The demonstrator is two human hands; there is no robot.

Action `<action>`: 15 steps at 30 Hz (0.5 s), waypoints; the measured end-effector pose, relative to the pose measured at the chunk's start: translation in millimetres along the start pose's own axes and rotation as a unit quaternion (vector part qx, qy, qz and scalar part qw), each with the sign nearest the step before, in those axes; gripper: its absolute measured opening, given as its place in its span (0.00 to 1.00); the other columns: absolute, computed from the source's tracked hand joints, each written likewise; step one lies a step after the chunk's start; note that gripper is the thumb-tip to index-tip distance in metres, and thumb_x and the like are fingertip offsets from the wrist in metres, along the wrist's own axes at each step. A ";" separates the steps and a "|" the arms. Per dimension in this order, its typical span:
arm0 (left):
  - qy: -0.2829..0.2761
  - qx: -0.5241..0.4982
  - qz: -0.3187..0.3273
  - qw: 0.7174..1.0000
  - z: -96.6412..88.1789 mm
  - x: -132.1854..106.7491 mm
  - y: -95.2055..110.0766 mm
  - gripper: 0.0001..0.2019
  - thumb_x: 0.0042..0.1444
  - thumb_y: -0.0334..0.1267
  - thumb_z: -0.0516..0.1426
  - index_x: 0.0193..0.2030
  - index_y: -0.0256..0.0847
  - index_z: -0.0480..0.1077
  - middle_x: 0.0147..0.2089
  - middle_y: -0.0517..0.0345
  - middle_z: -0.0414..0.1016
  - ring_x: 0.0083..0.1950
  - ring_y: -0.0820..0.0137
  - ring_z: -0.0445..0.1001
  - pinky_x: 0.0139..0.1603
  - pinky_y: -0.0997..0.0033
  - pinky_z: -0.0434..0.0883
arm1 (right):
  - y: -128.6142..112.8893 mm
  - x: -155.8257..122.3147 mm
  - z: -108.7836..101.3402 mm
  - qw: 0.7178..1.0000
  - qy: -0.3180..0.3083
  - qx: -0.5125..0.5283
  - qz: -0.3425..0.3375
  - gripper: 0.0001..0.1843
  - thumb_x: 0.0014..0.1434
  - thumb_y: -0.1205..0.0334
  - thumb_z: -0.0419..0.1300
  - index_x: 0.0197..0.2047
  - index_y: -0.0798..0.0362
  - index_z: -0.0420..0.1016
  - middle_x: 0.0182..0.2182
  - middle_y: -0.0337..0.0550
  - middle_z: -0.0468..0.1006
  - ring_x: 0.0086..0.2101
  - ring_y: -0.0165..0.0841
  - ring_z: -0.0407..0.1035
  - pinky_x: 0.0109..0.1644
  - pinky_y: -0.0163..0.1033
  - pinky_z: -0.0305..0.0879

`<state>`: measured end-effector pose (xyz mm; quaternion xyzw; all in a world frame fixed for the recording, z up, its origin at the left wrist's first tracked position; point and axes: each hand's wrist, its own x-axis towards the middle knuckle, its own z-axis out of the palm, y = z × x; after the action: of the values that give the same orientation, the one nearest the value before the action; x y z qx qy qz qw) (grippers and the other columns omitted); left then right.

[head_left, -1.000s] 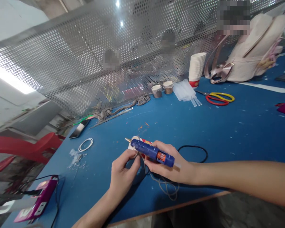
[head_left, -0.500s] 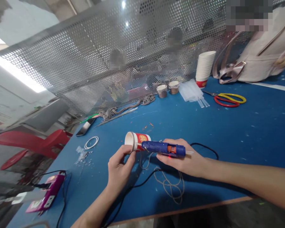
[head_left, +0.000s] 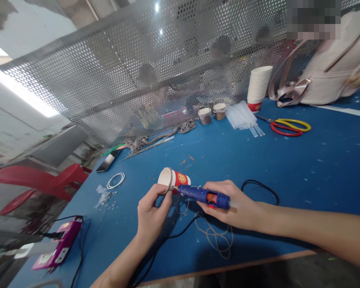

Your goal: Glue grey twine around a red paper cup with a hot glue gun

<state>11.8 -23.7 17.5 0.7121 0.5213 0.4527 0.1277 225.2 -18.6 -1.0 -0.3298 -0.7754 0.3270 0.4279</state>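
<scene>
A red and white paper cup (head_left: 181, 179) lies tilted on its side, its open mouth turned to the left. My left hand (head_left: 153, 208) pinches it at the rim, thumb and fingers closed. Grey cord (head_left: 171, 178) runs round the cup close to the rim. In my right hand (head_left: 228, 202) is a blue glue gun (head_left: 198, 194), its nozzle at the cord beside my left fingertips; whether it touches is too small to tell. Loose loops of thin cord (head_left: 216, 236) lie on the table below my right hand.
Across the blue table (head_left: 132, 168) stand two cord-wrapped cups (head_left: 212, 113), a stack of paper cups (head_left: 259, 88), scissors (head_left: 291, 126), clear glue sticks or strips (head_left: 242, 115) and a bag (head_left: 330, 68). A purple power strip (head_left: 60, 244) and a black cable (head_left: 180, 232) lie left.
The glue gun's rear end has dropped a little with my right hand, and its nozzle points more upward. The cup has turned slightly in my left hand.
</scene>
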 end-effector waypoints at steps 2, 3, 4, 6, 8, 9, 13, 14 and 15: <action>0.000 0.002 0.006 1.000 0.4 0.5 0.6 0.05 0.53 0.35 0.57 0.29 0.39 0.73 0.28 0.60 0.75 0.30 0.72 0.71 0.33 0.75 0.68 | 0.7 -0.7 -1.0 1.000 -0.009 -0.015 -0.023 0.06 0.54 0.65 0.60 0.27 0.54 0.66 0.20 0.34 0.66 0.20 0.24 0.55 0.24 0.31 0.53; 0.000 0.002 0.009 1.000 0.6 0.6 0.8 0.05 0.53 0.34 0.57 0.29 0.39 0.73 0.28 0.60 0.75 0.30 0.72 0.71 0.33 0.76 0.68 | 0.6 -0.9 -2.0 0.999 -0.014 -0.020 -0.033 0.06 0.54 0.65 0.59 0.27 0.54 0.66 0.20 0.34 0.67 0.20 0.24 0.56 0.24 0.31 0.53; 0.000 0.000 0.013 1.000 0.7 0.8 0.9 0.05 0.53 0.34 0.57 0.29 0.39 0.73 0.28 0.60 0.75 0.29 0.72 0.71 0.33 0.76 0.67 | 0.2 -0.9 -3.2 0.999 -0.017 -0.026 -0.041 0.06 0.54 0.64 0.59 0.27 0.54 0.66 0.20 0.35 0.67 0.19 0.25 0.56 0.24 0.31 0.53; 0.001 -0.006 0.016 1.000 0.9 1.2 1.3 0.05 0.53 0.34 0.57 0.29 0.39 0.73 0.28 0.60 0.75 0.30 0.72 0.71 0.33 0.76 0.68 | -0.8 -0.8 -5.4 0.998 -0.017 -0.039 -0.049 0.06 0.55 0.64 0.58 0.27 0.54 0.65 0.20 0.35 0.66 0.19 0.25 0.56 0.24 0.32 0.52; 0.000 -0.009 0.014 1.000 0.8 1.5 2.0 0.05 0.53 0.34 0.56 0.29 0.39 0.73 0.28 0.60 0.75 0.30 0.72 0.71 0.33 0.76 0.68 | -1.4 -0.9 -6.8 0.997 -0.012 -0.052 -0.051 0.07 0.55 0.63 0.58 0.27 0.54 0.65 0.20 0.35 0.66 0.19 0.25 0.55 0.25 0.32 0.52; 0.000 -0.008 0.013 1.000 0.7 1.7 2.3 0.06 0.53 0.34 0.56 0.28 0.39 0.73 0.28 0.59 0.75 0.30 0.72 0.71 0.33 0.75 0.68 | -1.4 -1.1 -7.0 0.997 -0.013 -0.058 -0.053 0.07 0.55 0.63 0.57 0.27 0.53 0.65 0.20 0.36 0.66 0.19 0.25 0.55 0.25 0.32 0.52; -0.002 0.005 0.010 1.000 0.6 2.1 3.3 0.06 0.52 0.34 0.56 0.27 0.39 0.72 0.27 0.60 0.74 0.29 0.72 0.71 0.32 0.75 0.68 | 0.0 -2.2 -6.5 0.993 -0.034 -0.088 -0.072 0.08 0.56 0.62 0.56 0.27 0.53 0.63 0.21 0.37 0.67 0.20 0.26 0.55 0.24 0.33 0.50; 0.000 0.007 0.011 1.000 0.7 2.1 3.3 0.06 0.52 0.34 0.56 0.27 0.39 0.72 0.26 0.60 0.74 0.28 0.72 0.70 0.31 0.75 0.68 | 0.6 -2.3 -6.4 0.992 -0.036 -0.096 -0.076 0.07 0.56 0.62 0.55 0.27 0.53 0.63 0.21 0.38 0.68 0.20 0.27 0.56 0.24 0.33 0.49; 0.001 0.007 0.011 1.000 0.8 2.2 3.4 0.06 0.52 0.34 0.56 0.27 0.39 0.72 0.26 0.60 0.74 0.28 0.72 0.70 0.31 0.75 0.68 | 1.1 -2.3 -6.3 0.991 -0.034 -0.101 -0.078 0.07 0.56 0.62 0.55 0.27 0.53 0.63 0.21 0.38 0.68 0.20 0.27 0.56 0.24 0.33 0.49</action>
<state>14.7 -23.0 20.4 0.7183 0.5164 0.4513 0.1173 232.0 -18.3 -0.3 -0.2983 -0.8418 0.2239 0.3903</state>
